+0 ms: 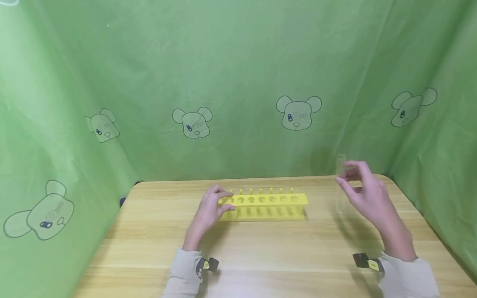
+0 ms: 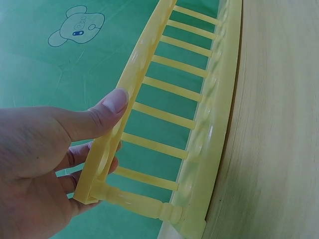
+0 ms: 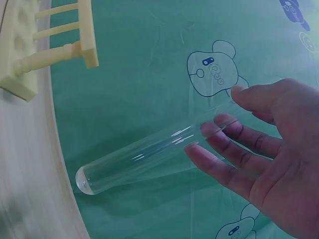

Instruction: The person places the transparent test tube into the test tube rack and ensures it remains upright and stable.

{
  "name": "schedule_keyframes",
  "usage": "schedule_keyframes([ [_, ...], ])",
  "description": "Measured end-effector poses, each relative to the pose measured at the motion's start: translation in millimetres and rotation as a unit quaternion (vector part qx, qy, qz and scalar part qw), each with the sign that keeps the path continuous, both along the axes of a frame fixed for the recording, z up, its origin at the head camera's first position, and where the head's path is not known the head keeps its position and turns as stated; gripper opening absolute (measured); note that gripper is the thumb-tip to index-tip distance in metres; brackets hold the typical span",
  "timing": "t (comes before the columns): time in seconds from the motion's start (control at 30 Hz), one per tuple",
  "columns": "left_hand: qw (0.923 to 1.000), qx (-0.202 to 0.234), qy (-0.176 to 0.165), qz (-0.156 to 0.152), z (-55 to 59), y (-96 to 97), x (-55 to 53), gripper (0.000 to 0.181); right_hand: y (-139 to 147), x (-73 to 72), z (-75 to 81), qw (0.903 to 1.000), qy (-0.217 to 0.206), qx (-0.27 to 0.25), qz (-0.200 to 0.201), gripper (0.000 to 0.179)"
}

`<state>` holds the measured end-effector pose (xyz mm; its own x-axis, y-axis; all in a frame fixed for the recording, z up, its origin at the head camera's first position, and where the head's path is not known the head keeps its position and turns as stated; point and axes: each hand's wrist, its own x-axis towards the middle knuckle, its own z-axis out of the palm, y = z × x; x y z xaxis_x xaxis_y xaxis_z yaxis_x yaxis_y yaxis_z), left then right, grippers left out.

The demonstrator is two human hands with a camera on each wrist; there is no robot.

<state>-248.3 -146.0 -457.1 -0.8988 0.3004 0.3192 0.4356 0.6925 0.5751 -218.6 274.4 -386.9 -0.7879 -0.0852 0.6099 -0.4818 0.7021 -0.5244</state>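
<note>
A yellow test tube rack (image 1: 302, 199) stands on the wooden table, with a row of round holes along its top and a row of short pegs behind. My left hand (image 1: 208, 210) grips the rack's left end; in the left wrist view the thumb (image 2: 114, 102) lies on the top bar and the other fingers are below it. To the right of the rack, my right hand (image 1: 369, 198) holds a clear, round-bottomed test tube (image 3: 144, 155) near its upper part. The tube is upright in the head view, its rounded end down, apart from the rack. No tubes show in the rack's holes.
The wooden table (image 1: 261, 252) has its far edge just behind the rack. Green curtains (image 1: 238, 54) printed with bear heads hang at the back and both sides. Each sleeve cuff carries a black wrist camera (image 1: 360, 260).
</note>
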Motion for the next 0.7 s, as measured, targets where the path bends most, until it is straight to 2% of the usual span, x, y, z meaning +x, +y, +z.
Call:
schedule_keyframes([
  [0.43, 1.0000, 0.001, 0.002, -0.007, -2.7, -0.1, -0.3, 0.044, -5, 1.3, 8.9, 0.9997, 0.016, -0.021, -0.002, 0.047],
  [0.7, 0.9998, 0.014, 0.005, -0.012, -1.8, -1.0, -1.3, 0.044, -9, 0.7, 16.5, 0.9984, -0.018, -0.054, -0.010, 0.049],
])
